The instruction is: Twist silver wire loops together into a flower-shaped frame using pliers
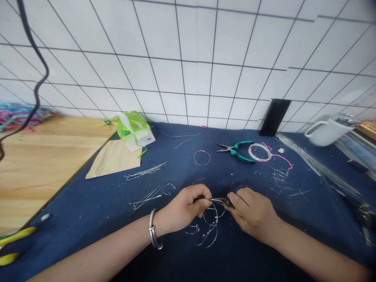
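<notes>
Nr ctr, beaded wire loops were just below L hand, which pinched their wire at tip of dark pliers; R hand gripped these by handles. Bent wire pcs lay farther L. Beyond: beaded wire ring, teal-handled needle-nose pliers to R.

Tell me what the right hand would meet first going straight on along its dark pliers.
Likely the left hand, close by the tips of the dark pliers in the right hand; depth is unclear.

Passage between far wire bundle and wire ring, with teal-handled pliers an obstacle farther right.
</notes>
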Demonstrator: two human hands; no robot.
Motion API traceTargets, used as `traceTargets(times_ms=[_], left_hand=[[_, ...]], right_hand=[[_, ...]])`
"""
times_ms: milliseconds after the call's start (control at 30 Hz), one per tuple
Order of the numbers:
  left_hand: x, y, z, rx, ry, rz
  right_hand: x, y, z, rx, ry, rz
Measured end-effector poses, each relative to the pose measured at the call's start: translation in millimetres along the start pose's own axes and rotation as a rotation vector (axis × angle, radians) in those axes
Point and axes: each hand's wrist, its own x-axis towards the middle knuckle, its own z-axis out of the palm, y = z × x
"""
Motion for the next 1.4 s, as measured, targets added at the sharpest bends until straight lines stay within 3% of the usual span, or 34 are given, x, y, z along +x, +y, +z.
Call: traceTargets(times_ms=[133, 333, 633, 867, 1000, 1100, 1233, 1400], left_hand=[[0, -4, -2.5, -0.205, -0.123, -0.020], [-1, -2, -1.6, -0.236, -0.151, -0.027], [0, 0, 0.5, -0.009, -0.010, -0.024], [11, -9, -6.2, -0.296, 0.287, -0.016], [12, -13, -7.0, -0.366, 0.316, 0.014], [10, -11, -4.4, -0.378, 0.310, 0.022], [7, -5, -3.3, -0.344, 0.288, 0.027], [6, -3, -7.9, -0.243, 0.265, -0.004]], right_hand=[[1, 4, 0, 0.028, 0.039, -0.053], [-1, 7, 1, -0.019, 0.080, -0.127], [2, 5, -3, 0.023, -0.060, -0.002], [14, 26, 5, 0.101, -0.131, 0.220], [26, 28, 2, 0.131, -0.083, 0.177], [42, 20, -10, 0.323, -0.038, 0.187], [68, 5, -24, 0.653, -0.113, 0.270], [91, -5, -21, 0.728, -0.094, 0.249]])
